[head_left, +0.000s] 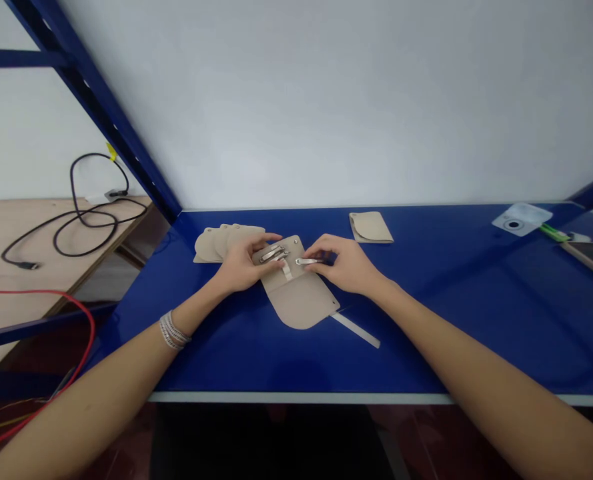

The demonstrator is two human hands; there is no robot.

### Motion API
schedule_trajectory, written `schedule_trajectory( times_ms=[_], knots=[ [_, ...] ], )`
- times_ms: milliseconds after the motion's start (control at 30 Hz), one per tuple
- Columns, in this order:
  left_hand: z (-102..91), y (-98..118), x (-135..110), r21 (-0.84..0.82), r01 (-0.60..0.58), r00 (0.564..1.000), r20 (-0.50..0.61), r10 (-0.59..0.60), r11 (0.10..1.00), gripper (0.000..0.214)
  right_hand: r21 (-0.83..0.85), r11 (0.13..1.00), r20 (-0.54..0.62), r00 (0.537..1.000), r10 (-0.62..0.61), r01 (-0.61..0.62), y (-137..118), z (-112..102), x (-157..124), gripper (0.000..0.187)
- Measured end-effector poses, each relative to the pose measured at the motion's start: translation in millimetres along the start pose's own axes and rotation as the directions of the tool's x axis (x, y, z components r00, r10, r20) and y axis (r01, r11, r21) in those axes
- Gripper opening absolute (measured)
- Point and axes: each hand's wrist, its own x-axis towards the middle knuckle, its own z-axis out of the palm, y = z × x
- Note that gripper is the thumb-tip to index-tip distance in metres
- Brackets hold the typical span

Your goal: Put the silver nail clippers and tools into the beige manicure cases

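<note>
**Clasp fittings on one beige panel, hands close together over it**

The left hand (243, 265) lies across the top of a rounded beige leatherette panel (296, 303), fingers over a silver metal clasp (273, 253); whether it grips, I cannot tell. The right hand (343, 263) is just beside it, pinching a slim silver bar (306, 261) above the panel. A narrow beige strap (287, 270) sits under the fingertips. The panel lies mid-table, already carrying its metal fittings, and a white plastic strip (355, 330) runs off its lower corner. Further out, a fan of matching beige panels (221, 243) and a folded beige piece (371, 228) show no such fittings that I can see. The glossy blue table (376, 353) offers broad room on the right, out to a translucent pad (521, 220) and a phone (591, 260). Its pale front edge (296, 397) runs below the forearms.
</note>
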Motion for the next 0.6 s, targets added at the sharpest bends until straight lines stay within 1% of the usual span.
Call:
schedule_trajectory(
  times_ms=[200,400,600],
  knots=[
    [-0.2,1.4,0.0,-0.021,0.017,1.0,-0.006,-0.017,1.0,0.056,0.002,1.0,-0.005,1.0,-0.023,0.023,1.1,2.1,0.3,0.013],
    [-0.8,-2.7,0.8,-0.032,0.05,0.998,-0.028,-0.051,0.998,0.055,0.013,0.999,-0.006,0.999,-0.041,0.042,1.5,2.0,-0.1,0.012],
    [0.0,-5.0,0.7,-0.011,0.035,0.999,-0.023,-0.035,0.999,0.053,0.0,0.999,-0.039,0.998,-0.049,0.049,-3.7,1.0,-0.7,0.013]
  ],
)
